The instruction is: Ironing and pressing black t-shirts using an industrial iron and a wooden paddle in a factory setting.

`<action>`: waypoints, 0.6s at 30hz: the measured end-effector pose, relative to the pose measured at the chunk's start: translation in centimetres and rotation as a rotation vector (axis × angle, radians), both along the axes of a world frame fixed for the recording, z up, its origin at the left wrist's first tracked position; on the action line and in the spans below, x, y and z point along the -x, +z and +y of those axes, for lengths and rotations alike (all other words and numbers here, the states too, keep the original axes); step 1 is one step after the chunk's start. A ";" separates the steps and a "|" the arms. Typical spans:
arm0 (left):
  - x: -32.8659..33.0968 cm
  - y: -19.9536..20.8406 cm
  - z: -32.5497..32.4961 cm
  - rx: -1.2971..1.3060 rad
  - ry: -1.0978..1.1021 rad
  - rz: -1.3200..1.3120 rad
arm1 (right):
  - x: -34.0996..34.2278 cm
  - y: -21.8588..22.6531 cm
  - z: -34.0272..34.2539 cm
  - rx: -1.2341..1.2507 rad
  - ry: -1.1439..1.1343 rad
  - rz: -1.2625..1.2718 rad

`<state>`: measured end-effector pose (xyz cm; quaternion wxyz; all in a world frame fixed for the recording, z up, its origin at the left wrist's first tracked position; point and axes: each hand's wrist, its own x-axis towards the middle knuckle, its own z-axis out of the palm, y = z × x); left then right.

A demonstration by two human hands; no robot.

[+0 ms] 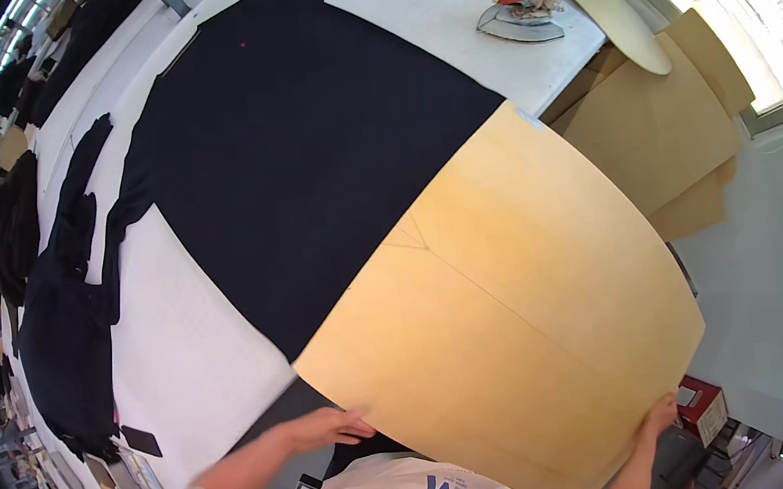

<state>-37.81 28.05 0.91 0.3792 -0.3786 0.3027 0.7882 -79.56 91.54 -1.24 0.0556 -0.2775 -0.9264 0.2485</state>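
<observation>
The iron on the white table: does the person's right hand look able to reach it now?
Probably not: the right hand is at the near edge of the tan board, while the iron sits past the board's far corner.

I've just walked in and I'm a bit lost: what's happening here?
A person's left hand is at the left edge of a tan board, and their right hand holds its near end. The board meets the hem of a dark garment spread on a white table; whether it runs inside isn't visible. An iron sits toward the table's far right.
</observation>
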 end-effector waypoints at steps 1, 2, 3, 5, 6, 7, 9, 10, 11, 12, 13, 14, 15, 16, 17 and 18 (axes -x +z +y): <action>0.9 -0.3 3.7 -0.044 0.040 -0.002 | 0.3 2.0 5.7 -0.068 0.013 0.038; 2.6 -0.2 7.4 -0.093 0.085 -0.004 | 0.1 4.7 11.8 -0.141 0.030 0.076; 4.5 0.9 10.3 -0.148 0.179 -0.039 | -0.5 7.4 16.4 -0.188 -0.002 0.099; 6.3 2.0 13.4 -0.166 0.325 -0.074 | -0.1 10.7 18.2 -0.183 -0.021 0.147; 5.9 1.2 14.3 -0.096 0.343 0.025 | 0.5 12.6 16.6 -0.146 -0.012 0.174; 6.2 0.5 15.1 -0.026 0.350 0.132 | 0.8 14.3 14.4 -0.139 -0.022 0.230; 5.9 1.4 13.7 0.052 0.337 0.262 | 3.6 16.6 5.7 -0.023 0.061 0.334; 6.1 1.9 12.3 0.115 0.232 0.386 | 4.3 17.1 2.0 0.074 0.102 0.385; 6.4 3.5 10.5 0.203 0.206 0.389 | 5.1 16.7 -1.7 0.193 0.145 0.409; 5.0 4.3 9.6 0.242 0.285 0.378 | 6.2 15.6 -6.3 0.344 0.198 0.401; 3.5 4.8 8.8 0.381 0.497 0.438 | 7.0 14.0 -11.6 0.500 0.253 0.351; 1.9 5.6 7.9 0.521 0.698 0.495 | 7.8 12.5 -17.0 0.675 0.302 0.273; 0.3 7.1 6.3 0.521 0.796 0.516 | 8.2 10.6 -23.2 0.845 0.351 0.172; -1.4 8.2 5.5 0.560 0.850 0.505 | 8.3 8.4 -30.2 1.011 0.411 0.026; -2.5 9.0 4.6 0.661 0.962 0.537 | 7.4 6.6 -37.5 1.141 0.468 -0.102; -2.8 9.9 3.8 0.761 1.078 0.569 | 5.8 5.8 -45.3 1.207 0.537 -0.219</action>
